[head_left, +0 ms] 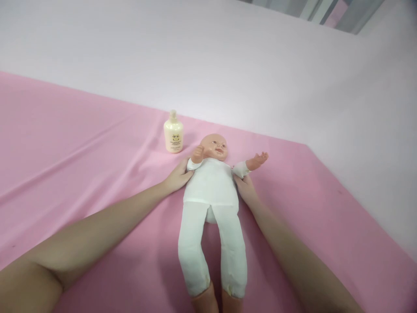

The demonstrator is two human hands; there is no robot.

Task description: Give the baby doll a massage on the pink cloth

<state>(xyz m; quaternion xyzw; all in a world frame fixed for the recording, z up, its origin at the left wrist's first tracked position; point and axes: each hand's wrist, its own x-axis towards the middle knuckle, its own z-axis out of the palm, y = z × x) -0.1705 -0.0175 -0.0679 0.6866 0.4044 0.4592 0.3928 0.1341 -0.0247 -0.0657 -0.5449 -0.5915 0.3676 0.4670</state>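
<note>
A baby doll with a white cloth body lies on its back on a pink cloth, head away from me and feet at the bottom edge. My left hand grips its side under the arm on the left, fingers partly hidden behind the doll. On the other side my right hand holds it under the opposite arm, its fingers also largely hidden. The doll's forearms stick up and outward above my hands. Just beyond my left hand stands a cream pump bottle with dark print, upright and apart from the doll.
The pink cloth covers the surface, with folds running across its left side. Its edge slants down at the right. Behind it rises a plain white wall, and grey vertical panels show at the top right.
</note>
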